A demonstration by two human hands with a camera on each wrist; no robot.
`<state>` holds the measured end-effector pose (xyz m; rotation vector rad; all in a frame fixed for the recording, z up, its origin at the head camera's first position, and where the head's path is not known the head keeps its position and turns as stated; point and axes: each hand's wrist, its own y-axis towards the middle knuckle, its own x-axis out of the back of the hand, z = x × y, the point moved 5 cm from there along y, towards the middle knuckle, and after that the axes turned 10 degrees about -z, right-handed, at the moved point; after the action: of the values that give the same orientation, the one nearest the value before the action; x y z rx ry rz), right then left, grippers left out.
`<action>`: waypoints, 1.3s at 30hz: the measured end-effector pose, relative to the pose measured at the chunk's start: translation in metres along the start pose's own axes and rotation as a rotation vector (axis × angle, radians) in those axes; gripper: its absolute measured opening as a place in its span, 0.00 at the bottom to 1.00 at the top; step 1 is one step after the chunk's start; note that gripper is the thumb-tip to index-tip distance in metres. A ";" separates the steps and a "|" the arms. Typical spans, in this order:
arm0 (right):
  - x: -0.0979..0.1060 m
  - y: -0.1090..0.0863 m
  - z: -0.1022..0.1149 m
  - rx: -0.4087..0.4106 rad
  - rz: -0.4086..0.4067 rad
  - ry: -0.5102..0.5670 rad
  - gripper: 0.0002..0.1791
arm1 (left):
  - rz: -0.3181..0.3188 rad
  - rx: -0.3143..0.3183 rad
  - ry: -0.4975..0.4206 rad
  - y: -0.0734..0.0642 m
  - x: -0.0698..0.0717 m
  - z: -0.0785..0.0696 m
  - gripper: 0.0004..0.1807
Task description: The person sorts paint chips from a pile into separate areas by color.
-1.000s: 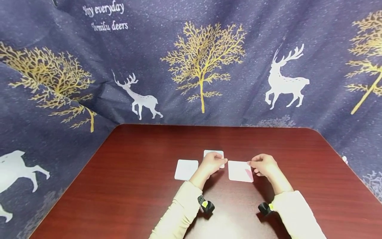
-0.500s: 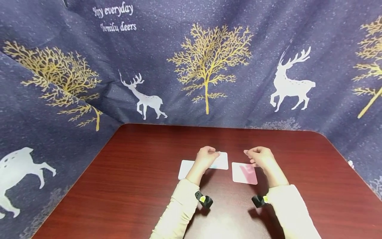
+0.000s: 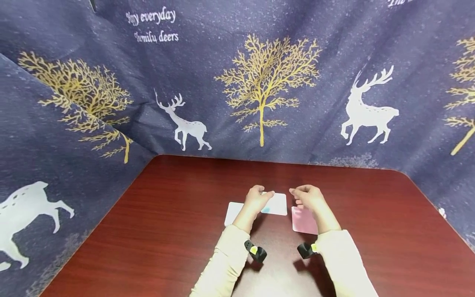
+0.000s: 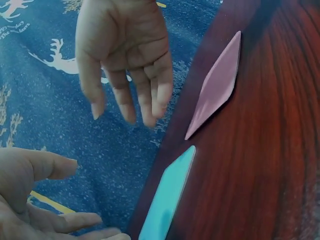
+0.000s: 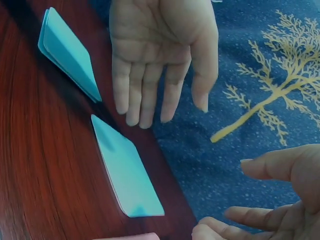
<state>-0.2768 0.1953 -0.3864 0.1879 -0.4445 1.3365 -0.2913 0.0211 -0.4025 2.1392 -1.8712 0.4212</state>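
My left hand (image 3: 257, 201) hovers over the left part of a square white-and-light-blue card (image 3: 278, 203), its fingers loosely spread with nothing in them. Above the far edge of a pink card (image 3: 304, 222) is my right hand (image 3: 309, 197), its fingers bent loosely and also without anything in them. The right forearm hides part of the pink card. In the left wrist view, a gap shows between the left hand (image 4: 30, 195) and the light-blue card (image 4: 170, 195). Thumb and fingers of the right hand (image 5: 295, 185) stand apart in the right wrist view.
A small stack of white cards (image 3: 232, 212) lies left of the middle card, partly behind the left forearm; its layered edges (image 5: 65, 52) show in the right wrist view. All lie on a reddish-brown table (image 3: 167, 231). A dark-blue cloth (image 3: 222, 53) hangs behind.
My right hand has left the pink card's right corner and moved left to above its far edge. My left hand has drawn back leftward, uncovering more of the middle card. The head view has shifted slightly.
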 end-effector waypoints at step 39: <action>-0.024 0.009 -0.010 -0.038 0.044 0.002 0.29 | 0.024 0.107 -0.069 0.003 -0.011 0.015 0.29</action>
<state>-0.2871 0.1793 -0.4064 0.1461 -0.4746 1.3697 -0.2949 0.0253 -0.4210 2.2285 -1.9545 0.4679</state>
